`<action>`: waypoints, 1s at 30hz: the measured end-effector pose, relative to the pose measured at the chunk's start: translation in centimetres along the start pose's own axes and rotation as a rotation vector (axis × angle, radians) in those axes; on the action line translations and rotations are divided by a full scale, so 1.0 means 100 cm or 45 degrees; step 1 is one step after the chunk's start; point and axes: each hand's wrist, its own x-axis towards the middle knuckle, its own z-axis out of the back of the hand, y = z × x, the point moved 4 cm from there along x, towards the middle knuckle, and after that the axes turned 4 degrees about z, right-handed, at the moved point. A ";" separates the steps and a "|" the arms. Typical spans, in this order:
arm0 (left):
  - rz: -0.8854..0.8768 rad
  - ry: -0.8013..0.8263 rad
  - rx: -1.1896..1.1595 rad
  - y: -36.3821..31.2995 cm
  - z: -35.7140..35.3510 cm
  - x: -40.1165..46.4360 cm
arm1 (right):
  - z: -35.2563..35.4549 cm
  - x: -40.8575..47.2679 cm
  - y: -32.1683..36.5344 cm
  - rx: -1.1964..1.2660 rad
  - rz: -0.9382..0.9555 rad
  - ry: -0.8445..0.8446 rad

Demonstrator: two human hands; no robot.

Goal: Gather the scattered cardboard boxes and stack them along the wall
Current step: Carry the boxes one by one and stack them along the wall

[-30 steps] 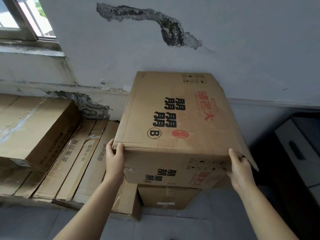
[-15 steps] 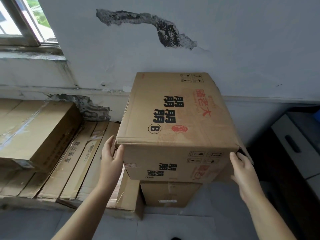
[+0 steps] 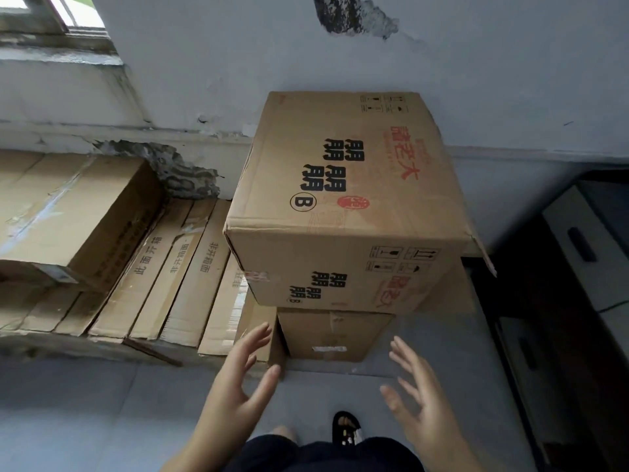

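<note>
A large printed cardboard box with black and red characters rests on top of a smaller plain box, both against the grey wall. A loose flap sticks out at its right corner. My left hand hovers in front of the stack, fingers spread, touching nothing. Level with it on the other side, my right hand is also spread and empty. Both hands are below and clear of the large box.
Flat cardboard boxes lie side by side to the left of the stack, with another big box on top at far left. A dark cabinet with drawers stands at right. My sandalled foot is on the grey floor.
Both hands let go of the large box's front corners and pulled back and down. The box now sits on the smaller box. The camera tilted down.
</note>
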 end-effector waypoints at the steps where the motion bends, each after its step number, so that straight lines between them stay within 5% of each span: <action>1: 0.032 0.021 -0.017 0.006 -0.001 -0.004 | -0.005 -0.008 -0.003 0.014 -0.039 -0.019; 18: -0.185 1.049 0.110 0.045 0.050 -0.039 | -0.188 -0.204 0.037 0.291 -0.415 -1.185; 30: -0.548 1.984 0.142 0.041 0.002 -0.232 | -0.351 -0.430 0.088 0.309 -0.732 -2.272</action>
